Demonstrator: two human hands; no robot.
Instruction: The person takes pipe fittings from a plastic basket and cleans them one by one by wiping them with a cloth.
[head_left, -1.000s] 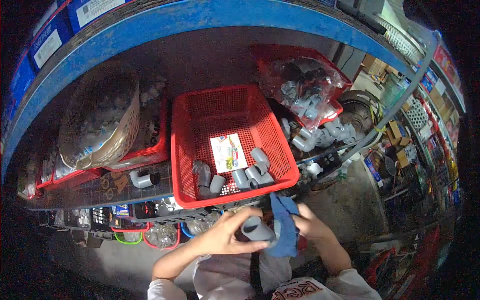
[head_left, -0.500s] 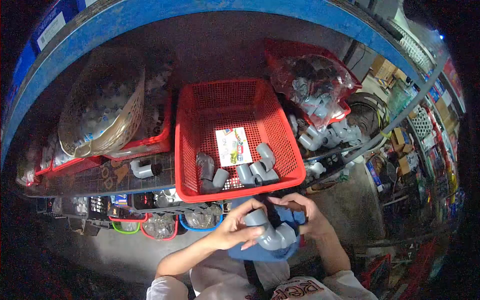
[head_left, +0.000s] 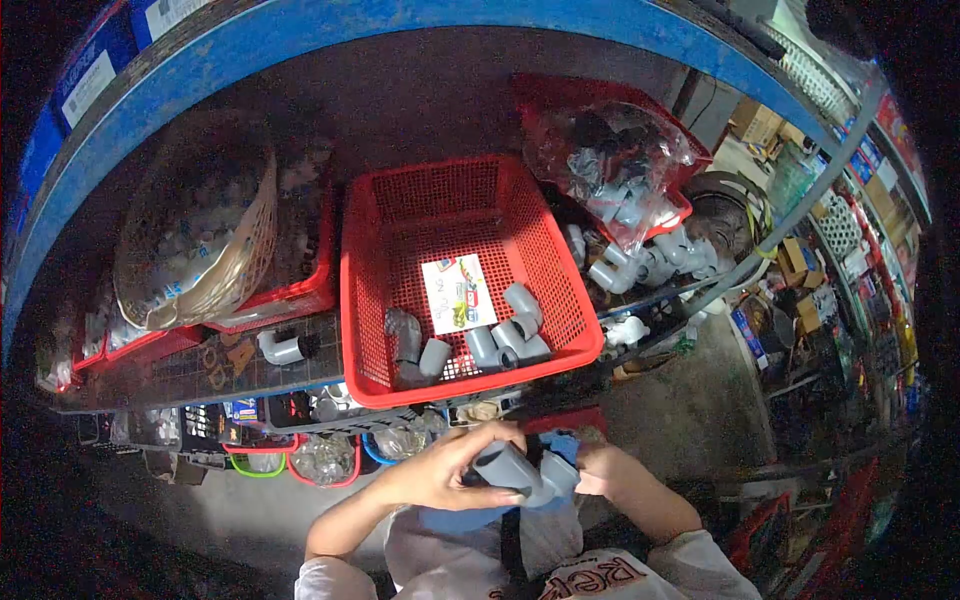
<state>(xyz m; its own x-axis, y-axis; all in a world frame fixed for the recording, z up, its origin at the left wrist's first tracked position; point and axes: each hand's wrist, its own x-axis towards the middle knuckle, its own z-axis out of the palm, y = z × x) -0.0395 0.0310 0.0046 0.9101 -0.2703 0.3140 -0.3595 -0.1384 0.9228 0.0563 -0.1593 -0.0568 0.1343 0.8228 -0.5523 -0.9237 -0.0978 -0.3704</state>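
A grey plastic pipe elbow (head_left: 515,474) is gripped in my left hand (head_left: 445,475), its wide round mouth facing up and left. My right hand (head_left: 606,468) pinches a blue cloth (head_left: 560,445) at the elbow's far end; its fingertips are partly hidden. More of the blue cloth hangs below the elbow. Just beyond my hands, on the shelf, stands a red plastic basket (head_left: 470,388). Several loose grey elbows (head_left: 482,348) lie along its near side, beside a printed card (head_left: 458,295).
Left of the basket, a single grey elbow (head_left: 282,348) lies on the shelf near a cream woven basket (head_left: 262,230) of bagged parts. To the right are a clear plastic bag (head_left: 630,180) and a pile of grey fittings (head_left: 660,260). A blue beam (head_left: 440,22) crosses overhead.
The elbow has turned in my left hand, so its mouth points more toward me. My right hand has drawn lower and closer to the left, with the cloth bunched smaller.
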